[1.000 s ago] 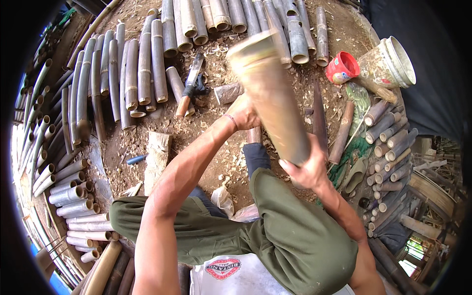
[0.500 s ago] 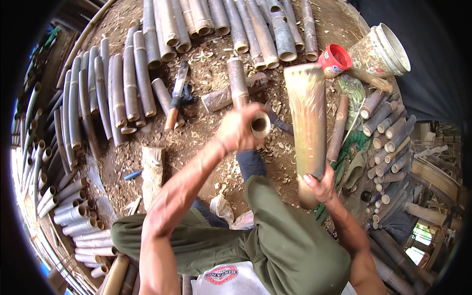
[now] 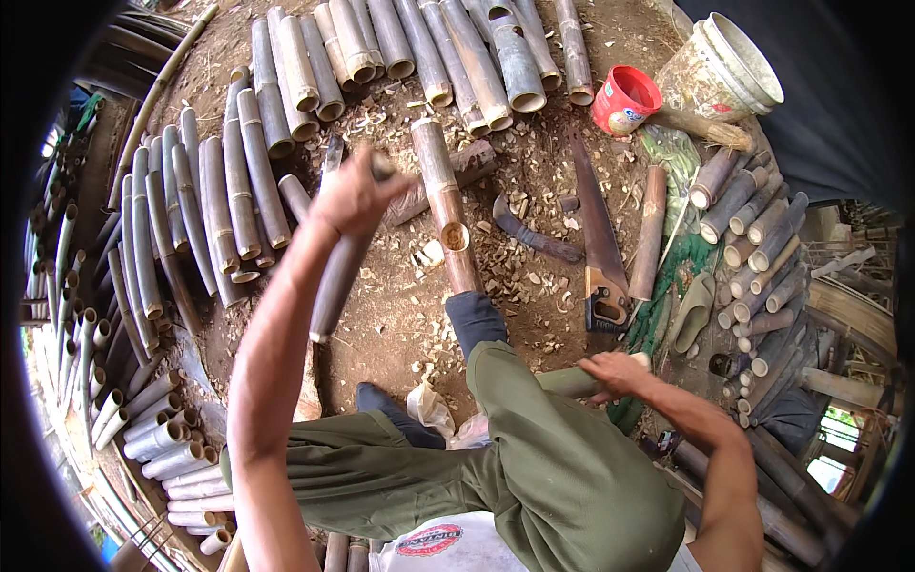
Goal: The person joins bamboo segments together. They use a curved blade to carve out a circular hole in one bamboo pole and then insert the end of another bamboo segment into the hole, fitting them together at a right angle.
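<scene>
My left hand (image 3: 353,195) is closed round the upper part of a dark bamboo tube (image 3: 341,286), which slants down toward the ground. My right hand (image 3: 618,377) is wrapped round a greenish length of bamboo or wood (image 3: 567,382) beside my raised knee. Its pale end shows past my fingers, and the rest is hidden. Between my hands a bamboo piece (image 3: 436,162) with a round opening in its side lies ahead of my foot (image 3: 477,319), partly across another log (image 3: 474,162). A hand saw (image 3: 600,229) with a wooden handle lies beyond my right hand.
A curved blade (image 3: 536,235) lies among wood chips. Rows of bamboo tubes stand far (image 3: 419,48) and left (image 3: 214,200), with more stacked right (image 3: 762,238). A red tub (image 3: 624,105) and a dirty white bucket (image 3: 720,71) are at the back right.
My left hand has moved left with the bamboo tube, which now hangs downward. My right hand has drawn its piece down beside my knee, uncovering the hand saw.
</scene>
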The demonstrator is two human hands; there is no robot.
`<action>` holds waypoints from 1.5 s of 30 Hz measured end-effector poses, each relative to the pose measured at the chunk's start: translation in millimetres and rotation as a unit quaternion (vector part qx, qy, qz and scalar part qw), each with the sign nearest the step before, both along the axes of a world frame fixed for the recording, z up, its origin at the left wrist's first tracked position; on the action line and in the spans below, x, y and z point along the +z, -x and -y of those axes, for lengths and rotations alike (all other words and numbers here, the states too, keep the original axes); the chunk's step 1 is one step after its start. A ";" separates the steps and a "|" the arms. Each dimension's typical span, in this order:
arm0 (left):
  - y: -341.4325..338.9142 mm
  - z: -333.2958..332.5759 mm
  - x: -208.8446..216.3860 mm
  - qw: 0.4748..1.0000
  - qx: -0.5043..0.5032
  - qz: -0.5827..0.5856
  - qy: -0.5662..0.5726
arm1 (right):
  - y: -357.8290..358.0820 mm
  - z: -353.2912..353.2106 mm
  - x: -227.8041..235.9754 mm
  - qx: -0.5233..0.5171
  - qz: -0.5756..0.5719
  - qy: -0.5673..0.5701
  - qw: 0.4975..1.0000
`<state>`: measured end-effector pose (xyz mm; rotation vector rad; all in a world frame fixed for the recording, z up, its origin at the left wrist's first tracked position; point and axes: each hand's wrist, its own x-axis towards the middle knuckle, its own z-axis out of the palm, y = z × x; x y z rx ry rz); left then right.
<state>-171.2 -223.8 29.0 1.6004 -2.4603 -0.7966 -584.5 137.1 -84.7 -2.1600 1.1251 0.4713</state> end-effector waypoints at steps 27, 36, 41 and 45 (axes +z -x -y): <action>81.4 -97.3 -70.0 0.693 0.171 -0.344 -0.609 | -139.3 221.3 57.5 -0.372 0.156 -0.055 0.913; 121.8 -76.7 -118.1 0.718 0.329 -0.318 -0.524 | -141.6 297.6 44.2 -0.340 0.075 -0.207 0.914; 117.4 -60.8 -101.6 0.565 0.412 -0.413 -0.584 | -148.1 346.3 66.9 -0.178 0.006 -0.210 0.961; 112.8 -66.0 -102.0 0.448 0.461 -0.520 -0.563 | -157.8 365.2 69.6 -0.066 -0.009 -0.181 0.981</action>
